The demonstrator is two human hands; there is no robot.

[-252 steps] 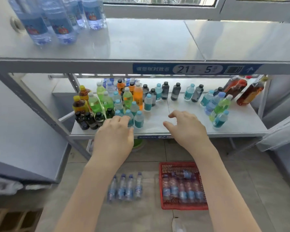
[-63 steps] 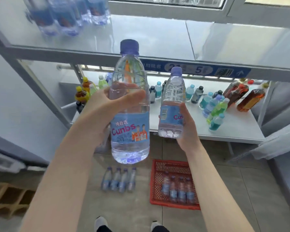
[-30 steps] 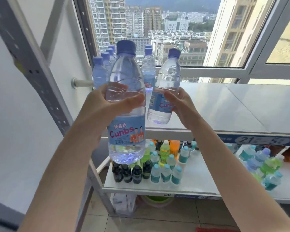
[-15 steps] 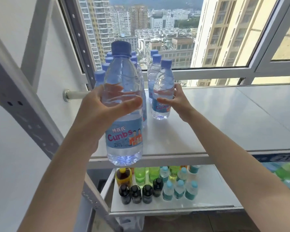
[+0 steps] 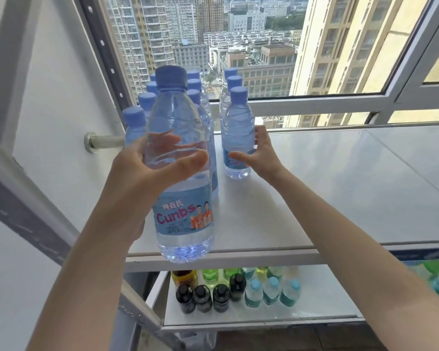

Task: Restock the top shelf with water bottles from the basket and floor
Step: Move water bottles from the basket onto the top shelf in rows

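My left hand (image 5: 147, 178) grips a clear water bottle (image 5: 185, 219) with a blue cap and a blue label. It is upright in the air, just in front of the top shelf's (image 5: 340, 186) front edge. A second water bottle (image 5: 237, 122) stands upright on the shelf, and my right hand (image 5: 261, 158) holds it, thumb on the label and fingers behind. Right behind it stand two more bottles in a row. Several other water bottles (image 5: 195, 84) are grouped at the shelf's back left corner, partly hidden by the bottle I hold.
The white top shelf stretches bare to the right of the bottles. A grey slanted shelf post (image 5: 23, 198) runs along the left. The window frame (image 5: 314, 105) is behind the shelf. On the lower shelf (image 5: 327, 307) stand several small drink bottles (image 5: 203, 297).
My right hand has set its bottle down on the top shelf in front of the right-hand row. My left hand has brought its bottle up from below to shelf height.
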